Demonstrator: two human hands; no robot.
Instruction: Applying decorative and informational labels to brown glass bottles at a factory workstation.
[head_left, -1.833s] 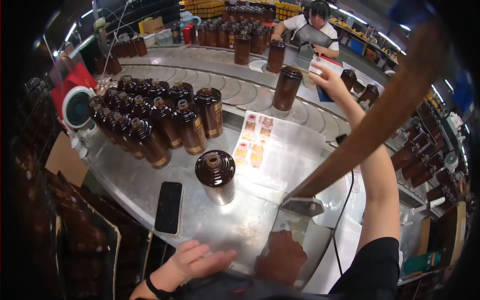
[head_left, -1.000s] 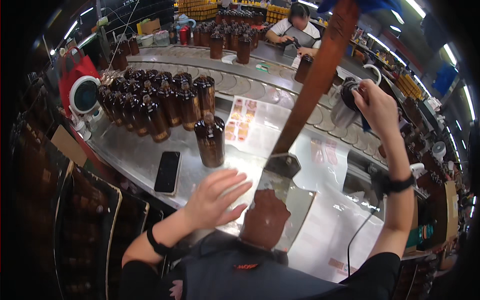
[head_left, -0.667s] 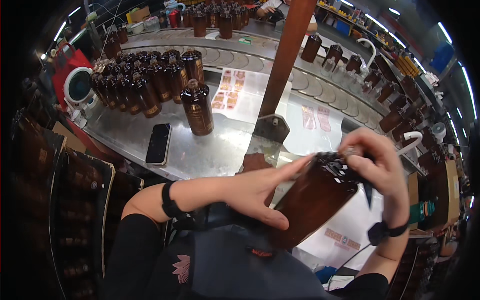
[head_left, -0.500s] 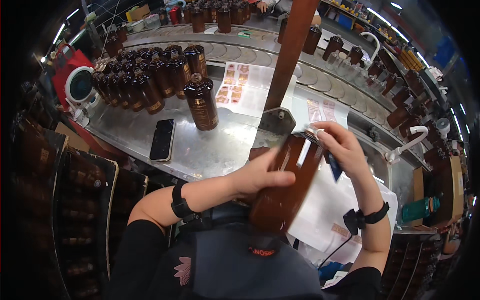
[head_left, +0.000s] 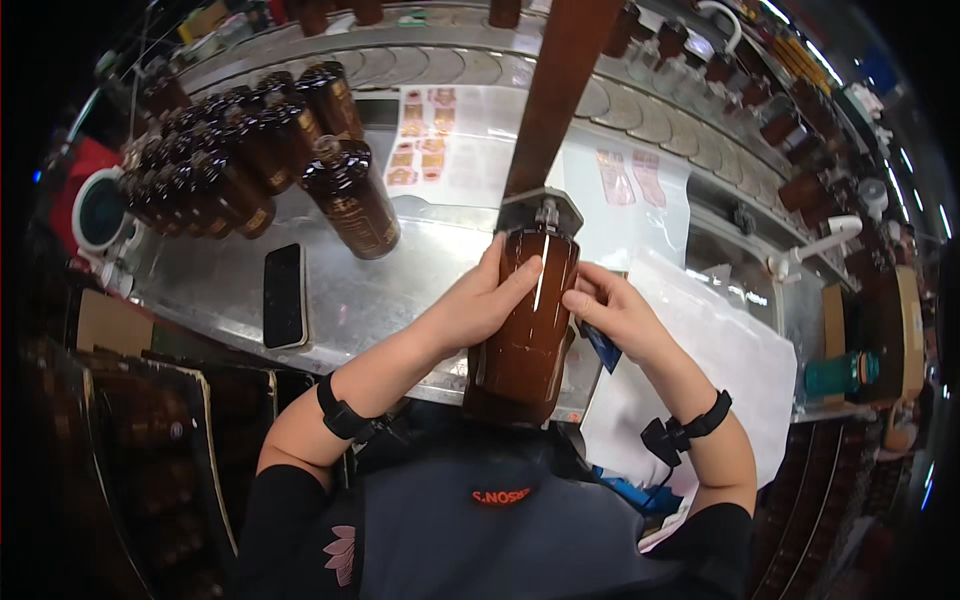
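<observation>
The held bottle (head_left: pixel 530 325), brown and glossy, is just to the near side of the post (head_left: pixel 565 90), neck pointing toward it. Whether its base touches the bench (head_left: pixel 345 310) cannot be determined. The left hand (head_left: pixel 485 300) is wrapped against the bottle's left side, thumb laid across the front. The right hand (head_left: pixel 618 315) is mostly curled, with a dark blue piece (head_left: pixel 602 348) jutting from beneath it; its thumb tip meets the bottle's right side (fingers partly concealed, so their grip on the glass cannot be confirmed).

Left of the post, a single bottle (head_left: pixel 352 205) stands on the bench, near a cluster of similar bottles farther left. The phone (head_left: pixel 285 297) lies to the post's left and nearer the wearer, screen dark. A label sheet (head_left: pixel 425 135) lies just left of the post; a second sheet (head_left: pixel 640 180) with pinkish labels lies to its right. The conveyor (head_left: pixel 400 68) runs behind the post.
</observation>
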